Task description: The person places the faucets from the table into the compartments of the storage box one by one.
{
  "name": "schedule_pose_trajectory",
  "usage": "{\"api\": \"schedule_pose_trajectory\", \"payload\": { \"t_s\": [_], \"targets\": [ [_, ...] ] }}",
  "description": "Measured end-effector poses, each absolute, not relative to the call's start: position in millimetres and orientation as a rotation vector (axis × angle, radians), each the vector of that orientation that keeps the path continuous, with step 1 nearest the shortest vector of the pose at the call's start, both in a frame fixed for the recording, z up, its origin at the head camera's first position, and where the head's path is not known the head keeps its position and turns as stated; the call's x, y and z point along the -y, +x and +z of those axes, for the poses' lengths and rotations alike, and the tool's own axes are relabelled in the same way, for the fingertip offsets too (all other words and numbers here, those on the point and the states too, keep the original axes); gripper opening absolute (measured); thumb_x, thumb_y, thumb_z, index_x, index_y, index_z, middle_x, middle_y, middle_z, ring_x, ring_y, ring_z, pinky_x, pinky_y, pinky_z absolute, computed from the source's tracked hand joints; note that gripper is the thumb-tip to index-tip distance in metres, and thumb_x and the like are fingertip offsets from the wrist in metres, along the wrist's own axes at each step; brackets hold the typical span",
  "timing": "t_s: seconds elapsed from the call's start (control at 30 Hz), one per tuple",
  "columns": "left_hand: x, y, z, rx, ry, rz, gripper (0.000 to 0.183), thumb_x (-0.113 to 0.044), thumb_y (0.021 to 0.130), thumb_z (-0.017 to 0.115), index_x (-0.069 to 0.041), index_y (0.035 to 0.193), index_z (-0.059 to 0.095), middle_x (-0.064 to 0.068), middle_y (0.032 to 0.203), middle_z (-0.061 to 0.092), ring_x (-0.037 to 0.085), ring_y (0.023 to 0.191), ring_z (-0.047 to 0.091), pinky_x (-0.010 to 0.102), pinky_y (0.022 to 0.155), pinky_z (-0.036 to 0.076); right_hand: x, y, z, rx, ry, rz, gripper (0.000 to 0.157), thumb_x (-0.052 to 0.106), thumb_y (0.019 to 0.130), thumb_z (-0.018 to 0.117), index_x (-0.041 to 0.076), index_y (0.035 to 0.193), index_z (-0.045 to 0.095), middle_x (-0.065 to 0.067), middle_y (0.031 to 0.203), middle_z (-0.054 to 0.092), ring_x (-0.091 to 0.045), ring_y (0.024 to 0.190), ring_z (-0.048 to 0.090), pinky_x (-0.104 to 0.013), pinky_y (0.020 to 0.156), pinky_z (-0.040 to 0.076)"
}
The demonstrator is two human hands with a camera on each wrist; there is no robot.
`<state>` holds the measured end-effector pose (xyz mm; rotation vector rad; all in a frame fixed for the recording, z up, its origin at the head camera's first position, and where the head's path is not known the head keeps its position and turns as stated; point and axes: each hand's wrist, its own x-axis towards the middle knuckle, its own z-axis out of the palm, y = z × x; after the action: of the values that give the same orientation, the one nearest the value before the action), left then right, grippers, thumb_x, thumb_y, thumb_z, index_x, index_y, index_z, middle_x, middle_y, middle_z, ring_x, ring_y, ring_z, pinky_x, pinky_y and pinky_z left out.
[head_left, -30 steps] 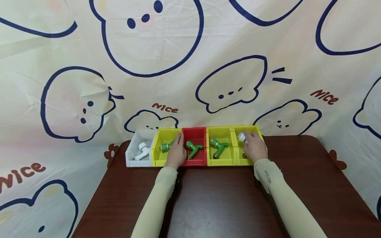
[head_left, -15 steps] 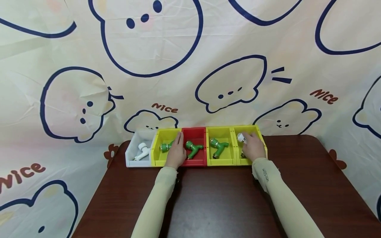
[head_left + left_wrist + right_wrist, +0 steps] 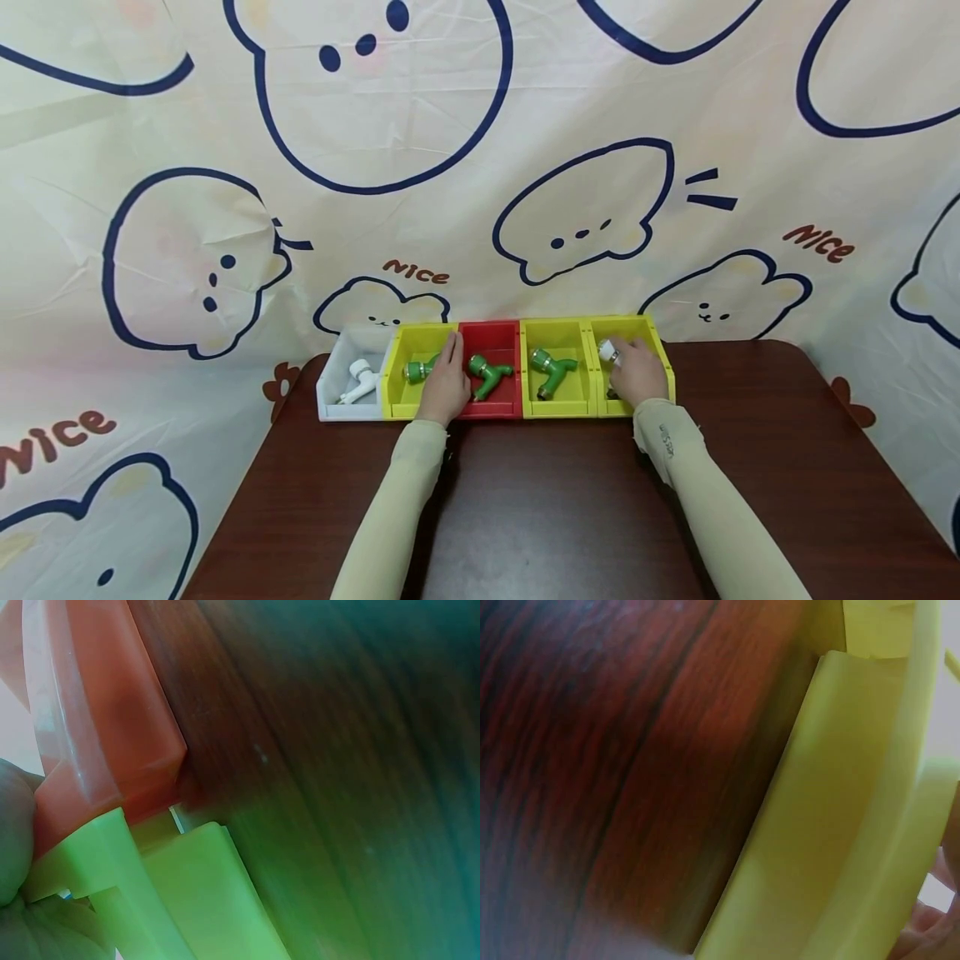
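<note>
In the head view, the right hand (image 3: 637, 372) grips a tap with a white top (image 3: 609, 351) inside the rightmost yellow bin (image 3: 628, 326); the fingers hide most of its body. My left hand (image 3: 444, 387) rests with straight fingers over the wall between the left yellow bin (image 3: 401, 407) and the red bin (image 3: 489, 332). Partly behind that hand lies a green tap (image 3: 415, 371). Another green tap (image 3: 488, 377) is in the red bin. Edges of fingers (image 3: 13, 832) touch the bins in the left wrist view; the right wrist view shows fingertips (image 3: 922, 930) behind a yellow wall.
At the left end of the row a white bin (image 3: 330, 400) holds a white tap (image 3: 362, 383). One more yellow bin (image 3: 558, 408) contains a green tap (image 3: 552, 372). The bins stand at the back of a dark wooden table (image 3: 540, 500), against a patterned cloth (image 3: 420, 225).
The right hand has shifted very slightly left with the tap still in its grip. The left hand and the bins have not moved.
</note>
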<state>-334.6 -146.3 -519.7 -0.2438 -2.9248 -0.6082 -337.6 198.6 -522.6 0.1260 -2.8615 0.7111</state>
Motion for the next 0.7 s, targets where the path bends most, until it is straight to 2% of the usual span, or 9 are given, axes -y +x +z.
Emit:
{"api": "schedule_pose_trajectory", "payload": {
  "t_s": [0.7],
  "targets": [
    [146.3,-333.6,-519.5,2.926,-0.239,-0.622,0.076,-0.006,0.099,0.060,-0.004,0.165,0.021,0.014,0.172,0.021,0.034,0.151,0.040,0.046,0.121,0.040,-199.6,-343.2,-529.9,2.914,0.093,0.737,0.056,0.000,0.093,0.059,0.005,0.149,0.054,-0.030,0.126,0.059,-0.044,0.097,0.064,-0.058,0.084,0.057]
  ]
}}
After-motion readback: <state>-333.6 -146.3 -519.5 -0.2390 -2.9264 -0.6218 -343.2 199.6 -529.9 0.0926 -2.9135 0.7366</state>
